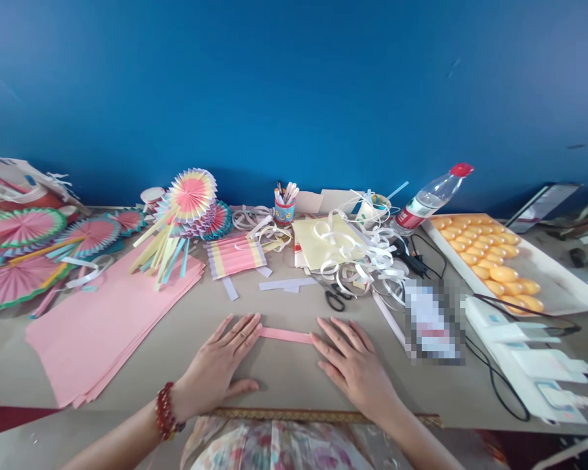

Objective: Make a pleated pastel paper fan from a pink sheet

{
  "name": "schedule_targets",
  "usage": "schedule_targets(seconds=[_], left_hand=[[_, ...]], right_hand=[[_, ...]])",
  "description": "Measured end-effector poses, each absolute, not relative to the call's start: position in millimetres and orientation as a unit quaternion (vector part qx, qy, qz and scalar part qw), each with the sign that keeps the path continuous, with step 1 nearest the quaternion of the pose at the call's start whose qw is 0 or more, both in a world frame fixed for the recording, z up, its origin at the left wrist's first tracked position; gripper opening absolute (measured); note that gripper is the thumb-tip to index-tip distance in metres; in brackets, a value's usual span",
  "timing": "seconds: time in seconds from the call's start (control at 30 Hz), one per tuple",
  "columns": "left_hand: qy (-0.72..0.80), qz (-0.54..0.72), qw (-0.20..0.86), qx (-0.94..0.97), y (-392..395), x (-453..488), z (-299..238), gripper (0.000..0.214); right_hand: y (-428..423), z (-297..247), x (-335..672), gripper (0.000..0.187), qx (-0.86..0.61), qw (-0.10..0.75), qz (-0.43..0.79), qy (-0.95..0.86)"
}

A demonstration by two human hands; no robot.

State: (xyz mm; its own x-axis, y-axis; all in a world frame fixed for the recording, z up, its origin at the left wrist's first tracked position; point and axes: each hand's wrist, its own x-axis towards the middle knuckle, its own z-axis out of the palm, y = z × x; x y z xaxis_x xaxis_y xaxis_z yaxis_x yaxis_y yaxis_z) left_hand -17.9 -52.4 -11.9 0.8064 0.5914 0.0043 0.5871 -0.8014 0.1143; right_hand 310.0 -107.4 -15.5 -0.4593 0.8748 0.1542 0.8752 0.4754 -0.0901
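Observation:
A narrow pink folded paper strip (285,335) lies flat on the grey table between my hands. My left hand (220,362) rests palm down with its fingertips on the strip's left end, the thumb held apart. On the right end press the spread fingers of my right hand (355,365), also lying flat. Both ends of the strip are partly covered by the fingers. Just beyond it sit a pair of scissors with black handles (336,300), pale paper scraps (287,284) and a pleated pink and yellow paper (236,255).
Large pink sheets (108,320) and folded paper fans (24,228) cover the left side. Curled white strips (343,251), a tilted bottle (431,199), a tray of yellow oval items (500,274) and a white power strip (514,359) stand right. A blue wall (294,91) bounds the back.

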Motion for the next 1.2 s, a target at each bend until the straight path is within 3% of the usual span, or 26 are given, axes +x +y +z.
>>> schedule_targets(seconds=[0.43, 0.73, 0.9, 1.2], left_hand=[[0.338, 0.040, 0.045, 0.939, -59, -24, -14, 0.074], [0.357, 0.078, 0.065, 0.928, -62, -23, -13, 0.084], [0.353, 0.090, 0.078, 0.928, -63, -25, -14, 0.085], [0.416, 0.168, 0.151, 0.881, -46, -14, -13, 0.057]], right_hand=[[-105, -20, 307, 0.045, -0.494, 0.115, -0.064, -0.860], [-87, -28, 304, 0.023, -0.481, 0.188, -0.075, -0.853], [-83, -30, 302, 0.025, -0.456, 0.235, -0.092, -0.854], [-78, -10, 280, 0.017, -0.499, 0.237, 0.010, -0.834]])
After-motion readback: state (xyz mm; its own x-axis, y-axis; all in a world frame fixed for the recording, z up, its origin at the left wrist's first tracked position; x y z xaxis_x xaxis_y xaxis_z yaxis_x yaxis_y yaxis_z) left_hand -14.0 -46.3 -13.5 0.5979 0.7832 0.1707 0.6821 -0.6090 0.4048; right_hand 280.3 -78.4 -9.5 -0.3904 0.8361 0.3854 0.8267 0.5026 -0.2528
